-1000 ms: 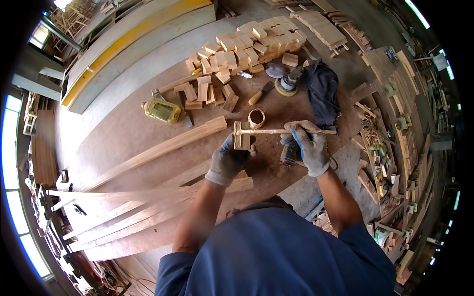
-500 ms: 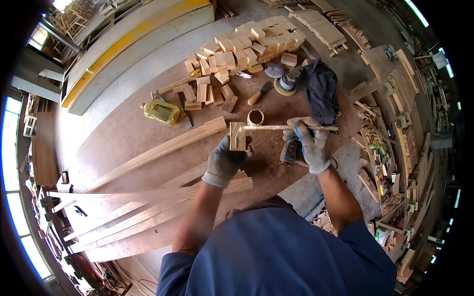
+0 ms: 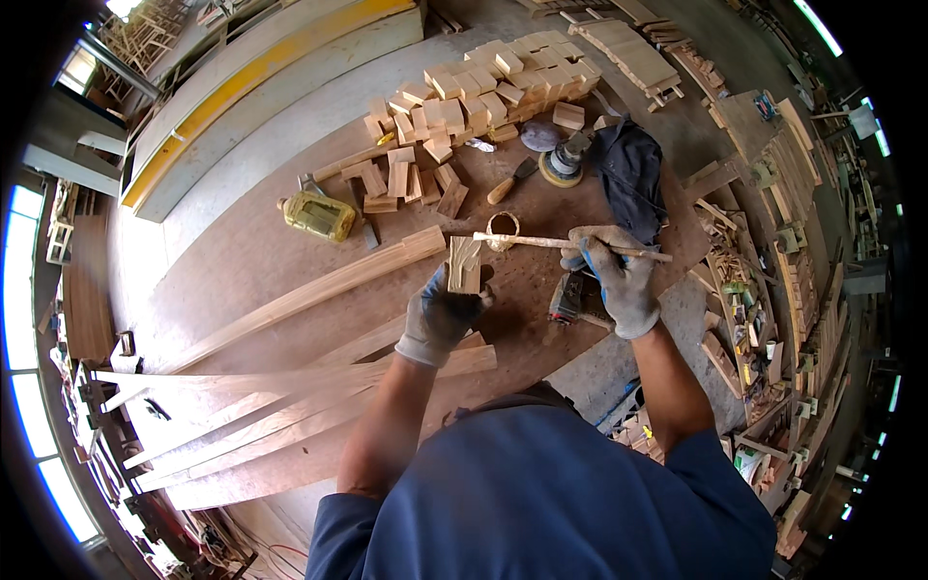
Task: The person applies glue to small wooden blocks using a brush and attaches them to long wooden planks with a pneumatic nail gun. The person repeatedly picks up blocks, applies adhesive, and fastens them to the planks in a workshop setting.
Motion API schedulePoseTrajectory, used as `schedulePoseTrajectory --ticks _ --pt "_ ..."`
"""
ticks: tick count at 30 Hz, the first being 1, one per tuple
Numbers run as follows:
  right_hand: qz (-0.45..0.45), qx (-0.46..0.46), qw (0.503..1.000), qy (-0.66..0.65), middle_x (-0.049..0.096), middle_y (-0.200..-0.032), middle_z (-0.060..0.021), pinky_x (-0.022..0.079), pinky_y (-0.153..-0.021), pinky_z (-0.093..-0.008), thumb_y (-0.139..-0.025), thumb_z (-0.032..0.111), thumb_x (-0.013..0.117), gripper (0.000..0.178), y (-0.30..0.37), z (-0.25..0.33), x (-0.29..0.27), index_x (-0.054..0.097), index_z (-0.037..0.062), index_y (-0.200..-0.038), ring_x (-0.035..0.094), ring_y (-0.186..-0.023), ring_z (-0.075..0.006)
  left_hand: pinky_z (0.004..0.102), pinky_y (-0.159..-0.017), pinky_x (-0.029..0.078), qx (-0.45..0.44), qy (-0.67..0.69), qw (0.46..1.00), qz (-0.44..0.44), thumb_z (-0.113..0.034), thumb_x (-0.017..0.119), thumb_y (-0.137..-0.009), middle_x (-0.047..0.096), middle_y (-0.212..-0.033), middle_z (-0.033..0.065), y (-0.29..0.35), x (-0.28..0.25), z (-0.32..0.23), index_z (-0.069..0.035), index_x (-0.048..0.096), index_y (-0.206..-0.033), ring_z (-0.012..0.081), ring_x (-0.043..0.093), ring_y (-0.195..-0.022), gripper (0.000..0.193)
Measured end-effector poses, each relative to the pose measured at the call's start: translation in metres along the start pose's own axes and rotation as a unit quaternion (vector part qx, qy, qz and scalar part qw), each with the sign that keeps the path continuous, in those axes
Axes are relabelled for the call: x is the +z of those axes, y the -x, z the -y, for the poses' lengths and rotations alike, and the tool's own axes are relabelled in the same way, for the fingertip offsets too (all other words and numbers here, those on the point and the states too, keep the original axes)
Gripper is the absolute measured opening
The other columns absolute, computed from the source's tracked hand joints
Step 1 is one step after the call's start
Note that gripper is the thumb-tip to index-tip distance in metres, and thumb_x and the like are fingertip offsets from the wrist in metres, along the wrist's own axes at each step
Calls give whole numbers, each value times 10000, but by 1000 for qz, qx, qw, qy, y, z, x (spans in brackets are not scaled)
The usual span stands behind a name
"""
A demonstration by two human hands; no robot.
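In a grey work glove, my left hand point(image 3: 440, 317) grips a small wooden block point(image 3: 465, 267) whose upper face carries streaks of pale paste. My right hand point(image 3: 622, 280), gloved in grey and blue, is closed around a thin wooden stick point(image 3: 541, 242) held level. The stick's whitish tip sits just off the block's upper right corner, over the rim of a round open pot point(image 3: 503, 228) with crusted edges. Just left of my right hand, on the table, lies a dark power tool point(image 3: 566, 298), partly covered by that hand's shadowed side.
A large heap of wooden blocks point(image 3: 503, 82) covers the table's far side. Nearer are a yellow plastic bottle point(image 3: 319, 215), a wooden-handled scraper point(image 3: 510, 182), a round sander point(image 3: 564, 162) and a dark cloth point(image 3: 628, 179). Long wooden strips point(image 3: 309, 300) stretch across the left.
My right hand has shifted slightly right, drawing the stick's tip off the block's face toward the pot. The left hand keeps the block nearly where it was.
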State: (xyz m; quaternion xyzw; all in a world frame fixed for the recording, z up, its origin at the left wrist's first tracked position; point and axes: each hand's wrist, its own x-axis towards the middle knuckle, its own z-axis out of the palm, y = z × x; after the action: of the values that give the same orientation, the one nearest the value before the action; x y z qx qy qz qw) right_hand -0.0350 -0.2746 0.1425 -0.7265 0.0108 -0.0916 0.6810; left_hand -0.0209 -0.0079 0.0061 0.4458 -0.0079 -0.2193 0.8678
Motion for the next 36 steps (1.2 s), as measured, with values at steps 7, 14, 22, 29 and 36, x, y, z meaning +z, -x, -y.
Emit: schedulePoseTrajectory --ticks 7,14,22,29,36 --pt "167 -114 972 122 775 -974 -112 613 -741 -306 -981 23 697 85 4 15 -3 747 -7 -1043 745 -863 -146 500 -987 563 -70 353 932 30 -392 612 -1072 677 -1371 228 -9 -14 3 -32 565 -1488 353 674 -1165 552" --pt "198 -98 969 106 764 -992 -112 621 -728 -331 -930 16 722 85 14 27 -5 749 24 -1011 750 -846 -205 504 -994 559 -64 375 924 31 -370 586 -1089 687 -1353 221 -14 -25 4 -9 555 -1488 351 681 -1137 539" --pt "188 -173 957 134 766 -1042 -130 639 -763 -332 -899 -48 703 138 7 25 5 762 17 -1006 758 -884 -217 499 -971 565 -50 400 914 43 -344 569 -1100 685 -1365 234 -13 -12 -4 -7 563 -1482 341 686 -1112 510" --pt "211 -147 956 141 766 -1041 -142 638 -773 -334 -898 -56 696 156 11 40 0 775 20 -1009 772 -911 -238 521 -1023 541 -56 361 931 -3 -386 588 -1080 694 -1331 190 -14 -18 -5 -18 581 -1451 350 664 -1196 522" --pt "220 -215 940 148 757 -1066 -137 627 -770 -323 -918 -42 688 151 2 34 17 768 12 -1034 754 -903 -206 511 -967 570 -59 354 933 -11 -357 601 -1083 694 -1341 227 -13 -6 -8 5 585 -1447 349 686 -1129 513"
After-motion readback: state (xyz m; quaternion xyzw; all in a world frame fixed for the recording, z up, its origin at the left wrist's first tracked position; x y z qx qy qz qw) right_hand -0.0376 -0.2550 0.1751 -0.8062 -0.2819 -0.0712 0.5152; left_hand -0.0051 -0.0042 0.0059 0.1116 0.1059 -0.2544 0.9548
